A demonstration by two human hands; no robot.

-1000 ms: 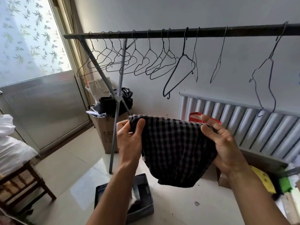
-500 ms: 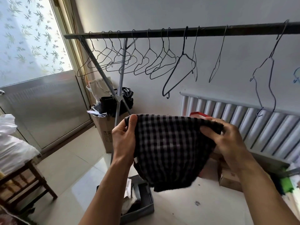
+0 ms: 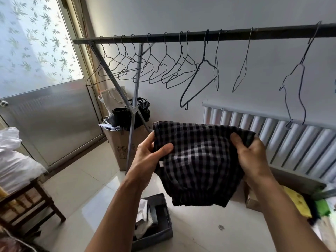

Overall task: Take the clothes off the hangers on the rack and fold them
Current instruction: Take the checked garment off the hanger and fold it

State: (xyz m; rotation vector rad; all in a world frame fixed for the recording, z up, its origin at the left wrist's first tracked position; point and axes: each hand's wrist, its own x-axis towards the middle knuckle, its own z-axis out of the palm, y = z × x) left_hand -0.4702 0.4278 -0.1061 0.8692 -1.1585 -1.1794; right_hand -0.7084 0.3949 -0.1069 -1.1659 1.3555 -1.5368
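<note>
Rack (image 3: 236, 35): its dark rail ran across the top of the view, and every place below is given from it.
Radiator (image 3: 294, 142): it stood against the wall below the rail's right half, behind the work and taking no part in it.
Checked garment (image 3: 198, 160): it hung in the air below the middle of the rail, off any hanger, stretched by its top edge between both hands. The lower part sagged in a loose pouch, so I judged it was being spread flat for a first fold.
Grey bin (image 3: 152, 240): it sat on the floor below the rail and beneath the garment, with pale and dark cloth inside. It was probably where folded pieces went, though that was a guess.
Left hand (image 3: 145, 160): below the rail, at the garment's left top corner, it pinched the cloth with the thumb in front and the fingers curled behind.
Right hand (image 3: 254, 157): below the rail, at the right top corner, it gripped a bunched bit of edge, thumb on the near face. The two hands were held apart to keep the edge taut.
Hangers (image 3: 203, 60): all those in view hung bare from the rail, crowded toward its left end and sparser to the right. That suggested the unhanging was nearly done, but the rail's right end lay out of view.
</note>
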